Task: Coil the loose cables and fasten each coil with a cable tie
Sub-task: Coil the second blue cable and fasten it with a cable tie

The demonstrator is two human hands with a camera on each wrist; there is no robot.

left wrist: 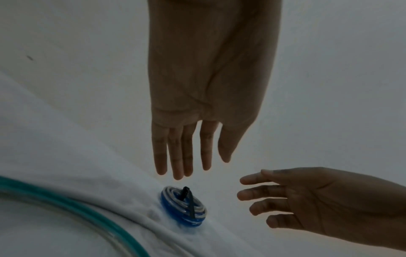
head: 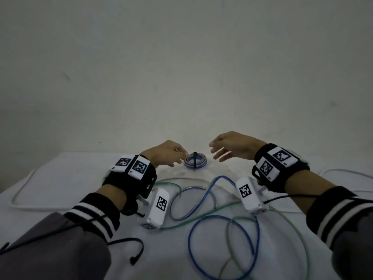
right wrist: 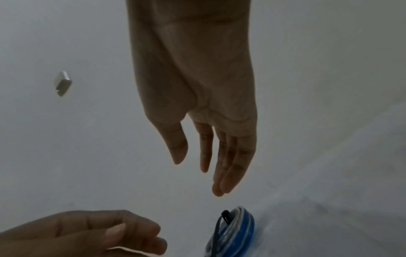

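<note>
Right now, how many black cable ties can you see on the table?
2. One cable tie is fastened around the blue coil between the hands; a loose cable tie lies by the left sleeve. More may be hidden under the arms.

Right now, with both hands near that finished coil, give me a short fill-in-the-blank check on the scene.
1. The small blue-and-white coil is fastened with a ____ cable tie.
2. The right hand holds ____.
3. The left hand has its fingers ____, above the coil.
4. Nearer the person, loose blue cable and ____ cable still lie uncoiled.

Missing words: black; nothing; straight; green
</note>
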